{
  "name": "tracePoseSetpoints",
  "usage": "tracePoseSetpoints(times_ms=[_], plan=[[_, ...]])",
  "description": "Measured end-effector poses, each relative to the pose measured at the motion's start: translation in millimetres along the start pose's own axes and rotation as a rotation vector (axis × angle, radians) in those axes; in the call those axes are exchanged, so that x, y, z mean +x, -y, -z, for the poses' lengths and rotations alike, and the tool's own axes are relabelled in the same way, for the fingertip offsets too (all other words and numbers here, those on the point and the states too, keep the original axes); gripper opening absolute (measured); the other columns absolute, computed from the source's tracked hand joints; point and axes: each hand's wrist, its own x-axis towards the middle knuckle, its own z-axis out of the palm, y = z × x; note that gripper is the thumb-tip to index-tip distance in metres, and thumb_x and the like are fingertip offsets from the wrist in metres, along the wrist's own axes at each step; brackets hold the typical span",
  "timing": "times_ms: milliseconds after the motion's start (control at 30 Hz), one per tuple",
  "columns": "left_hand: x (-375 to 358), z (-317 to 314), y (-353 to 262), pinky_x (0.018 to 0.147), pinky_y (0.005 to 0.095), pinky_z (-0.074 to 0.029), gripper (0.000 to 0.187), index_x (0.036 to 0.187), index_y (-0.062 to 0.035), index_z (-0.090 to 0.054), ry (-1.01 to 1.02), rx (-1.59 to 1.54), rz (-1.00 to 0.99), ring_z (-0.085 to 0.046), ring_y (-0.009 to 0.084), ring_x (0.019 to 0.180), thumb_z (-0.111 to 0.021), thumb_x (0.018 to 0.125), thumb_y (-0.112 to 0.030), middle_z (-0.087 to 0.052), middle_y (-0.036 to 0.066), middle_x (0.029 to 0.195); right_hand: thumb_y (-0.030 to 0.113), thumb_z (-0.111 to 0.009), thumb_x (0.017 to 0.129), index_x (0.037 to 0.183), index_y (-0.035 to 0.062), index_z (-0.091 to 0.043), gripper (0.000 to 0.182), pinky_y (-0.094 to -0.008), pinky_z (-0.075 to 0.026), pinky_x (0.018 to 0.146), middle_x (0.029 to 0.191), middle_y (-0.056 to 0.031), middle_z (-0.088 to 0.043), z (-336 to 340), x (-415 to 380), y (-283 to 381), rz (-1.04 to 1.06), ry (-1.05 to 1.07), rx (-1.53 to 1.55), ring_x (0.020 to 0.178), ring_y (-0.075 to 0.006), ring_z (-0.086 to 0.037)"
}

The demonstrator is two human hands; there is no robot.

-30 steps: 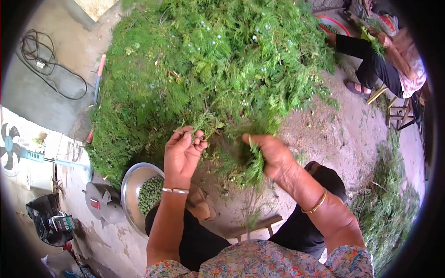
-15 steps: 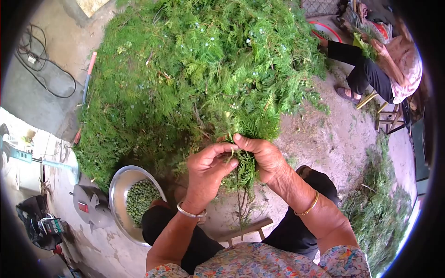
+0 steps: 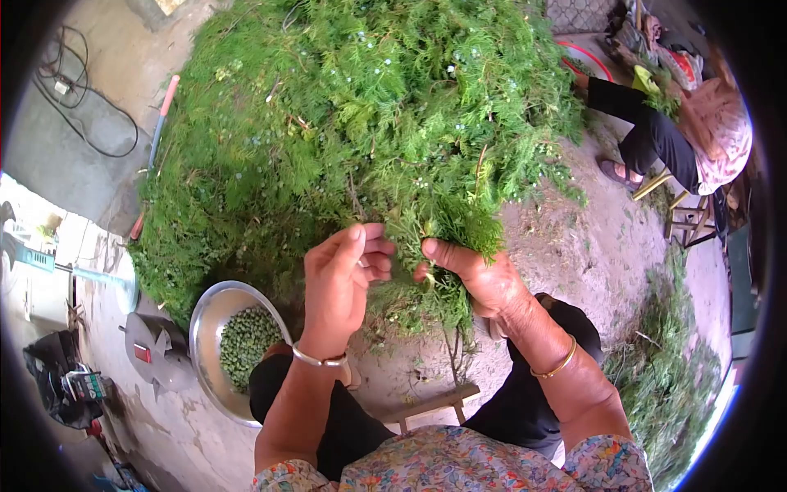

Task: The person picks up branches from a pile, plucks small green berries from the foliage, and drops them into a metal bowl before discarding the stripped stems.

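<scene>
My right hand point(image 3: 479, 283) is closed around a leafy evergreen sprig point(image 3: 447, 299), its thumb pressed on the stem; thin bare twigs hang below. To the left of it, my left hand point(image 3: 338, 283) is apart from the sprig, with the thumb raised away from loosely bent fingers. I see nothing between those fingers, though part of the palm is hidden. Both hands are in front of a large heap of cut evergreen branches point(image 3: 328, 139) dotted with pale bluish berries. A metal basin point(image 3: 205, 328) by my left knee holds many small green berries point(image 3: 248, 340).
A co-worker point(image 3: 713, 131) sits on a stool at the upper right, near a red-rimmed basin point(image 3: 602, 66). More cut greenery point(image 3: 664, 385) lies at the right. A long-handled tool point(image 3: 164, 119), a cable point(image 3: 82, 107) and a grey metal object point(image 3: 156, 348) are on the left.
My left hand has let go of the sprig and moved left, its fingers opening. My right hand still grips the sprig and has shifted slightly right. The co-worker has bent forward.
</scene>
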Motion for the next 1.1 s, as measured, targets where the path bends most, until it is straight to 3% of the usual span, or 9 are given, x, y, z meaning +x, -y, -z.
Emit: tracePoseSetpoints(times_ms=[100, 233, 367, 467, 600, 767, 933, 1033, 1100], plan=[[4.8, 5.4, 1.4, 0.055, 0.028, -0.046, 0.035, 0.101, 0.003, -0.059, 0.076, -0.147, 0.137, -0.057, 0.0164, 0.062, -0.058, 0.089, -0.03, -0.063, 0.011, 0.079, 0.002, -0.061, 0.082, 0.111, -0.0003, -0.057, 0.029, -0.0313, -0.046, 0.081, 0.101, -0.0068, -0.063, 0.4, 1.5, -2.7, 0.001, 0.091, -0.07, 0.09, -0.0148, -0.056], [3.4, 10.2, 0.4, 0.051, 0.0301, -0.044, 0.021, 0.098, 0.0011, -0.059, 0.154, -0.23, 0.244, -0.052, 0.0121, 0.056, -0.058, 0.088, -0.017, -0.058, 0.004, 0.072, 0.002, -0.062, 0.08, 0.113, 0.0009, -0.057, 0.034, -0.0287, -0.046, 0.08, 0.1, -0.0063, -0.063, -0.2, -0.3, -0.5, -0.096, 0.155, -0.177, 0.09, -0.0131, -0.056], [5.7, 8.8, -2.7, 0.049, 0.0268, -0.043, 0.012, 0.094, 0.0012, -0.06, 0.062, -0.126, 0.112, -0.051, 0.0102, 0.056, -0.061, 0.084, -0.004, -0.057, 0.004, 0.07, 0.002, -0.064, 0.077, 0.113, 0.0005, -0.057, 0.036, -0.0279, -0.046, 0.079, 0.098, -0.0061, -0.063, -4.2, -3.1, -0.3, -0.12, 0.147, -0.122, 0.088, -0.0129, -0.055], [13.0, 17.3, -0.2, 0.046, 0.0227, -0.043, 0.005, 0.088, 0.0013, -0.061, -0.22, 0.283, -0.253, -0.053, 0.0106, 0.054, -0.059, 0.084, 0.0, -0.062, 0.009, 0.072, 0.003, -0.064, 0.077, 0.112, 0.0008, -0.057, 0.036, -0.0278, -0.046, 0.077, 0.098, -0.0057, -0.063, -4.0, -5.8, 0.2, -0.105, 0.12, -0.133, 0.087, -0.0122, -0.055], [10.8, 21.9, -26.7, 0.045, 0.0231, -0.042, 0.006, 0.086, 0.0011, -0.061, -0.148, -0.014, -0.085, -0.053, 0.012, 0.055, -0.057, 0.082, -0.002, -0.062, 0.012, 0.077, 0.007, -0.065, 0.077, 0.107, 0.0017, -0.06, 0.031, -0.0278, -0.046, 0.075, 0.094, -0.0052, -0.064, -1.4, -6.7, 6.0, 0.021, 0.096, -0.491, 0.083, -0.0106, -0.055], [-1.6, 4.0, -22.8, 0.04, 0.0217, -0.033, 0.008, 0.086, 0.0039, -0.06, 0.061, 0.256, 0.209, -0.045, 0.0083, 0.048, -0.06, 0.081, -0.002, -0.052, 0.003, 0.066, 0.011, -0.065, 0.077, 0.101, 0.0015, -0.063, 0.027, -0.0278, -0.046, 0.075, 0.086, -0.0055, -0.065, 0.9, -5.1, -1.2, 0.0, 0.143, -0.419, 0.079, -0.0112, -0.056], [-2.4, 2.9, -14.7, 0.038, 0.0193, -0.031, 0.01, 0.084, 0.0046, -0.061, 0.176, 0.214, 0.2, -0.044, 0.0052, 0.046, -0.063, 0.081, -0.004, -0.055, 0.004, 0.062, 0.012, -0.066, 0.076, 0.099, 0.0015, -0.063, 0.026, -0.0285, -0.046, 0.074, 0.083, -0.0057, -0.064, 3.2, -2.2, -2.7, -0.021, 0.155, -0.405, 0.077, -0.0123, -0.056], [2.9, 3.7, -5.0, 0.04, 0.0202, -0.032, 0.004, 0.081, 0.0028, -0.059, 0.025, 0.357, 0.067, -0.042, 0.006, 0.046, -0.06, 0.082, -0.001, -0.05, 0.0, 0.062, 0.012, -0.066, 0.075, 0.099, 0.0009, -0.062, 0.026, -0.0287, -0.045, 0.073, 0.086, -0.0064, -0.062, 1.8, -2.2, -3.9, -0.081, 0.129, -0.405, 0.08, -0.0128, -0.054], [15.6, 17.5, 9.5, 0.041, 0.0207, -0.033, 0.003, 0.082, 0.0023, -0.058, -0.283, 1.048, -0.681, -0.043, 0.0057, 0.048, -0.06, 0.08, 0.0, -0.053, 0.001, 0.063, 0.013, -0.067, 0.075, 0.103, 0.0005, -0.059, 0.032, -0.0284, -0.044, 0.075, 0.092, -0.0071, -0.059, 4.4, -0.8, -11.3, -0.073, 0.13, -0.446, 0.083, -0.0132, -0.053]])
